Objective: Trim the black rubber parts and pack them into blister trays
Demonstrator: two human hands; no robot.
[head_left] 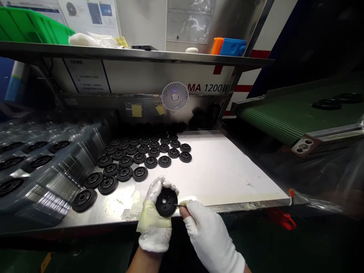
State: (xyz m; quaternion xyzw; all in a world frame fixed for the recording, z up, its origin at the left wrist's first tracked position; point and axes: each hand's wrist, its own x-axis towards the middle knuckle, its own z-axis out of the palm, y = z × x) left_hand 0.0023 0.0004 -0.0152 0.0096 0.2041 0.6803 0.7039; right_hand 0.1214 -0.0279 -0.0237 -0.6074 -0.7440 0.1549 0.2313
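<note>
The white-gloved left hand (153, 216) grasps a round black ridged disc (166, 206), its hollow face toward the camera, held above the middle of the metal tabletop's (113, 207) front edge. The right hand (209, 231), in a white cloth glove with a bare thumb tip, pinches a thin dark tool (178, 205) at that disc's right rim; whether they touch is too small to tell. Beyond, rows of black ridged discs (124, 173) run from near the front left corner toward the back edge. A smooth white sheet (222, 170) covers the right part. Stacked clear plastic trays (66, 174) holding discs line the left edge; past the right edge, a green ribbed conveyor belt (284, 113) carries 2 more.
</note>
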